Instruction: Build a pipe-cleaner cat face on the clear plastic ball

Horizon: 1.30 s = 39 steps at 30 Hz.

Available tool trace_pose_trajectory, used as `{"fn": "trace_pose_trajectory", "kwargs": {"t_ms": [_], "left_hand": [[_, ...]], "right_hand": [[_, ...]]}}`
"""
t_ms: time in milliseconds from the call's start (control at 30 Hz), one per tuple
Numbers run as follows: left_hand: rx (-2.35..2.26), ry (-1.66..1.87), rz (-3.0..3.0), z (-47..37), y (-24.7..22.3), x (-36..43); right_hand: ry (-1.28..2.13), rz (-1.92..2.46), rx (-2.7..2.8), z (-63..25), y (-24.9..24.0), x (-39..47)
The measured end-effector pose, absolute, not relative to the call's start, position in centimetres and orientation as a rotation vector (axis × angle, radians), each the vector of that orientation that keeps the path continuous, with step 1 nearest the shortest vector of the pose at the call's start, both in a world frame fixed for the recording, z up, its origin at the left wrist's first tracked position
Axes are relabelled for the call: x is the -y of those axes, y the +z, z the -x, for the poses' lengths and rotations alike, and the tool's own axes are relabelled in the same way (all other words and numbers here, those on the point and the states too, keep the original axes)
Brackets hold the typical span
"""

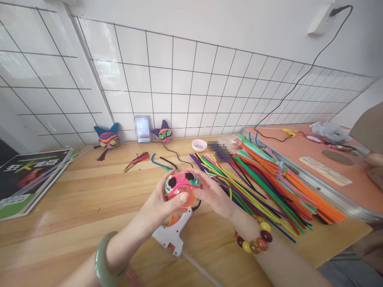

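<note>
Both hands grip an orange ball (179, 196) above the middle of the table. Pink, yellow, green and blue strips cover its upper part, with two dark round patches like eyes. My left hand (164, 199) closes around its left side, thumb across the front. From the right, my right hand (211, 191) presses it with thumb and fingers. Some fingertips are hidden behind the ball. Just below lies a white glue gun (173, 235) with an orange trigger and a glue stick (202, 269) out of its back.
Bundles of coloured pipe cleaners (269, 183) spread to the right. Along the wall stand a blue-eared ball figure (108, 137), a phone (143, 128) and a purple-eared figure (164, 132). A pink bowl (199, 146) sits behind, magazines (30, 179) at left. Another person's hand (375, 161) shows far right.
</note>
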<state>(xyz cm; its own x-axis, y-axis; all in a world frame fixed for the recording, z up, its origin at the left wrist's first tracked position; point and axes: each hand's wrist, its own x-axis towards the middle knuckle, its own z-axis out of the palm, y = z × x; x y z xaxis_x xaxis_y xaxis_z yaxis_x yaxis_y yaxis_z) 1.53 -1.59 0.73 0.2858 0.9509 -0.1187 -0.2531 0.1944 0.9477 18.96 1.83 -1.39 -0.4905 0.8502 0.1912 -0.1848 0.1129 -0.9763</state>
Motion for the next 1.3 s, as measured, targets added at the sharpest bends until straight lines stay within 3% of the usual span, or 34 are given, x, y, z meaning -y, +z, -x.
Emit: {"fn": "trace_pose_trajectory", "kwargs": {"t_ms": [1300], "left_hand": [[-0.840,1.117,-1.164,-1.81,0.58,1.89]], "right_hand": [[1.397,0.655,1.683,-19.19,-1.42,-1.49]]}}
